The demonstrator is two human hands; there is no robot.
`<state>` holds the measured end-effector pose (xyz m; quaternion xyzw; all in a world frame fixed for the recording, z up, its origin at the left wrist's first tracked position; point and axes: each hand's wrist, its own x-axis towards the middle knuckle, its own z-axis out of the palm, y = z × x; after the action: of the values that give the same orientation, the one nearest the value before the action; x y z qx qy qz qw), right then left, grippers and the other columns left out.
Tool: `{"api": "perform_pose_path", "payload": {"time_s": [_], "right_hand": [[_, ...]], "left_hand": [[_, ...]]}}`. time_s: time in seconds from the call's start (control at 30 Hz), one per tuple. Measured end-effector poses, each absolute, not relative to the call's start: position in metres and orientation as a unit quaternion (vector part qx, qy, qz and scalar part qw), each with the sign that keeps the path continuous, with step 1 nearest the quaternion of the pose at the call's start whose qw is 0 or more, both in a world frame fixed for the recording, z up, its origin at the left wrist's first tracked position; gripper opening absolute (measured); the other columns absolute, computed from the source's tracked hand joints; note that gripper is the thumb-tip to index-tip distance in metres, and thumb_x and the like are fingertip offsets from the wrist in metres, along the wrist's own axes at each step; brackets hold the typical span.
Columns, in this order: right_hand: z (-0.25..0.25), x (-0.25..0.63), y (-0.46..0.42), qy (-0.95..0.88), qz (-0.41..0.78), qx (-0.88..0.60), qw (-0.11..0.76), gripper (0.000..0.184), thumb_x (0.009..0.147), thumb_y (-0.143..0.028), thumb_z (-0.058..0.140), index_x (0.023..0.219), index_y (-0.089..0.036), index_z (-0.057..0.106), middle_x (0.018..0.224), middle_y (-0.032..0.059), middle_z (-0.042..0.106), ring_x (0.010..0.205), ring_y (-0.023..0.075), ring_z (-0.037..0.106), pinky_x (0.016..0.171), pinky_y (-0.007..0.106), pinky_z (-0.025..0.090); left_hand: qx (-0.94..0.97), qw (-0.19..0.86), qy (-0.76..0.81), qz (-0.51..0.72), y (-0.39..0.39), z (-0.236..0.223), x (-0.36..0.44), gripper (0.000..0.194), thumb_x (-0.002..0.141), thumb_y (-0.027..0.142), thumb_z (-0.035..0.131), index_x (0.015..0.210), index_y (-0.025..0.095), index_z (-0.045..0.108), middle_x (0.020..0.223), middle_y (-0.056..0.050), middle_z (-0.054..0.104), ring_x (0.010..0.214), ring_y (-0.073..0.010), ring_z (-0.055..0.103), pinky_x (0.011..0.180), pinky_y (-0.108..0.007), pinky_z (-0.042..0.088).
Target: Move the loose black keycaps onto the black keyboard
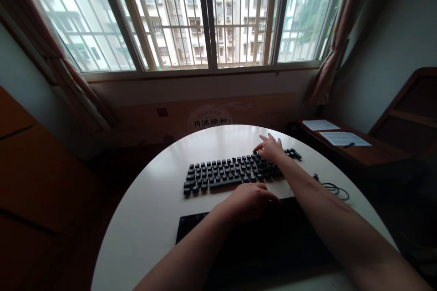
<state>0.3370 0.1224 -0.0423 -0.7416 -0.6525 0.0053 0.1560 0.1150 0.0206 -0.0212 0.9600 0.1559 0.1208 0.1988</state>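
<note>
Black keycaps [218, 173] lie loose on the white round table [146, 200], set out in rows like a keyboard. At their upper right, my right hand [269, 149] has its thumb and forefinger pinched on a dark keycap [255, 151], while the other fingers stick out. A black keyboard base [259, 245] lies nearer to me, mostly in shadow and partly covered by my forearms. Over its far edge rests my left hand [251, 194], palm down, fingers stretched to the right and bent a little. Its fingertips are partly hidden, and no object shows in them.
A thin black cable [336, 189] curls on the table's right side. Beyond it, a low brown table [382, 152] carries paper sheets [344, 138] and a dark pen [348, 145]. An orange-brown cabinet [41, 177] stands left; a barred window [208, 22] is ahead.
</note>
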Motion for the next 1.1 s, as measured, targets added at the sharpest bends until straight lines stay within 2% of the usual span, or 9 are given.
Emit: {"api": "perform_pose_path", "payload": {"time_s": [0.1, 0.23, 0.57, 1.1], "right_hand": [[-0.044, 0.337, 0.124, -0.651, 0.007, -0.74, 0.169, 0.034, 0.086, -0.022, 0.055, 0.105, -0.037, 0.078, 0.158, -0.0012, 0.041, 0.15, 0.0338, 0.02, 0.115, 0.068, 0.014], [-0.045, 0.337, 0.124, -0.636, -0.003, -0.748, 0.188, 0.036, 0.089, -0.024, 0.052, 0.116, -0.034, 0.074, 0.157, 0.0043, 0.041, 0.15, 0.0334, 0.022, 0.114, 0.068, 0.017], [-0.05, 0.328, 0.125, -0.639, -0.006, -0.748, 0.18, 0.031, 0.094, -0.037, 0.052, 0.115, -0.033, 0.075, 0.154, 0.0052, 0.046, 0.149, 0.0357, 0.022, 0.114, 0.069, 0.015], [-0.053, 0.329, 0.127, -0.618, 0.008, -0.767, 0.174, 0.027, 0.092, -0.038, 0.058, 0.11, -0.031, 0.077, 0.155, 0.0071, 0.045, 0.149, 0.0355, 0.022, 0.113, 0.066, 0.018]], "left_hand": [[0.96, 0.199, 0.153, 0.127, 0.021, -0.022, 0.115, 0.035, 0.093, 0.014, 0.051, 0.112, 0.032, 0.075, 0.1, -0.001, 0.07, 0.082, -0.014, 0.065, 0.073, -0.023, 0.047], [0.959, 0.203, 0.156, 0.125, 0.02, -0.023, 0.115, 0.036, 0.092, 0.013, 0.051, 0.112, 0.032, 0.075, 0.099, -0.001, 0.069, 0.084, -0.0143, 0.065, 0.075, -0.023, 0.048], [0.958, 0.209, 0.153, 0.124, 0.021, -0.024, 0.115, 0.036, 0.093, 0.014, 0.05, 0.113, 0.032, 0.074, 0.101, -0.002, 0.069, 0.084, -0.0148, 0.066, 0.076, -0.023, 0.048], [0.956, 0.207, 0.161, 0.129, 0.02, -0.023, 0.115, 0.037, 0.091, 0.015, 0.051, 0.113, 0.032, 0.075, 0.099, 0.0, 0.069, 0.084, -0.0156, 0.065, 0.075, -0.024, 0.048]]}}
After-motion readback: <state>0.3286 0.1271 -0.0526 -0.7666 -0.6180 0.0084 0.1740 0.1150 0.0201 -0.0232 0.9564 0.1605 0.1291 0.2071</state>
